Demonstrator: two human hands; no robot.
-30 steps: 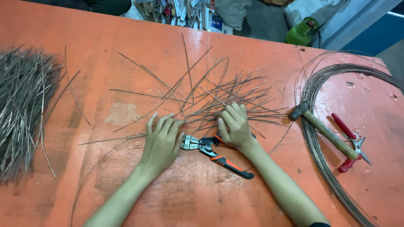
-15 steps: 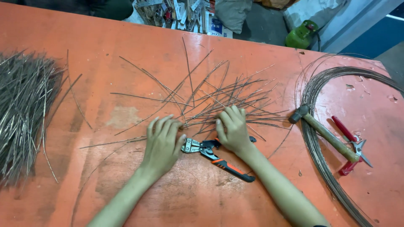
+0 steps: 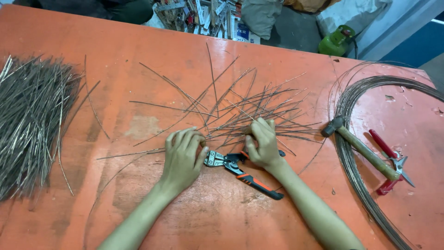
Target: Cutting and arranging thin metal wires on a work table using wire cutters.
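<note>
On the orange table (image 3: 222, 217) lies a loose scatter of cut wire pieces (image 3: 240, 109). My left hand (image 3: 182, 155) rests palm down at its near left edge, fingers curled over wire ends. My right hand (image 3: 262, 143) lies at the near right edge, fingers bent onto the wires. Between the two hands lies a wire cutter (image 3: 243, 173) with black and orange handles, its jaws pointing left toward my left hand. Whether either hand pinches wires cannot be made out.
A thick pile of cut wires (image 3: 30, 120) lies at the left. A large wire coil (image 3: 365, 139) sits at the right, with a wooden-handled hammer (image 3: 363, 148) and red-handled pliers (image 3: 391, 164) on it. Clutter and a green gas cylinder (image 3: 335, 41) lie beyond the far edge.
Both hands have stayed over the near edge of the wire scatter, their fingers curling a little tighter onto the wires. The cutter has not moved.
</note>
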